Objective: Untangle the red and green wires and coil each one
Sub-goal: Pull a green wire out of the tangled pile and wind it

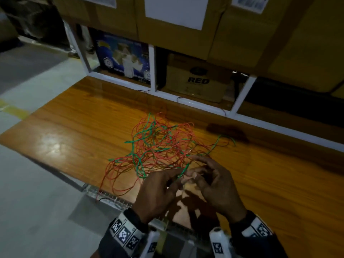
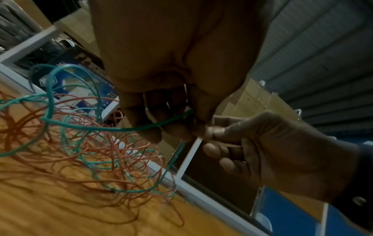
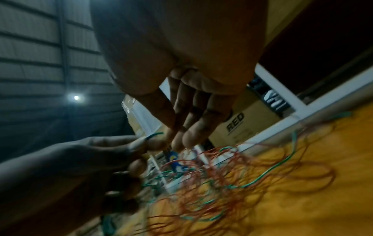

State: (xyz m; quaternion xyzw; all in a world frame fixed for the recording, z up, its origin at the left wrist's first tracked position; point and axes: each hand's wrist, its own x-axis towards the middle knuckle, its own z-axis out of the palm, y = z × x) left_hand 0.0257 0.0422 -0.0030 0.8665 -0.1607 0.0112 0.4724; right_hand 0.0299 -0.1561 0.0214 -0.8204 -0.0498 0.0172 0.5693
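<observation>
Barely started: left hand point(image 1: 158, 190) is pinching the green wire point(image 2: 113, 128), right hand point(image 1: 216, 185) is hovering loose-fingered, red wire point(image 1: 167, 138) sitting fully tangled, nothing coiled.

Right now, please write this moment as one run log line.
left hand: pinches green wire | right hand: fingertips at same spot, grip unclear | red wire: tangled with green on table | coils: none

Thin red wire point(image 1: 163, 144) and green wire point(image 1: 138, 161), one loose tangle on the wooden tabletop point(image 1: 78, 127)
</observation>
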